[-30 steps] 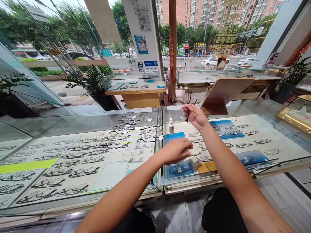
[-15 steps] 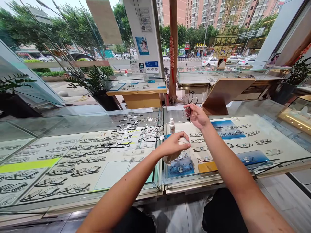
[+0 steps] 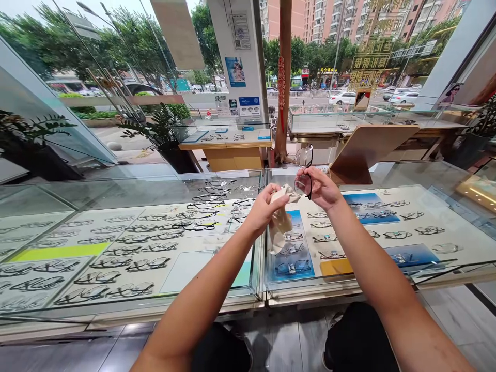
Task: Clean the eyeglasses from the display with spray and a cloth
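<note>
My right hand (image 3: 324, 192) pinches a pair of dark-rimmed eyeglasses (image 3: 303, 186) by the frame, held up on edge above the glass counter. One lens faces my left hand and the other stands higher. My left hand (image 3: 266, 207) grips a pale beige cloth (image 3: 279, 228) between thumb and fingers. The bunched top of this cloth is close to the lower lens; whether they touch, I cannot tell. Its loose end hangs down over the counter. Below both hands, several eyeglasses lie inside the display case, among them a pair (image 3: 292, 267) on a blue card.
Glass display cases (image 3: 232, 178) span the front, with rows of eyeglasses (image 3: 149, 264) at the left. A tilted brown wooden board (image 3: 374, 147) stands behind my right hand. Farther back are a wooden post (image 3: 285, 77), a smaller counter (image 3: 228, 155) and a potted plant (image 3: 158, 129).
My left hand has risen with the cloth, bringing it beside the eyeglasses. The eyeglasses have tilted slightly in my right hand. The white bottle seen earlier is now hidden behind my left hand and cloth.
</note>
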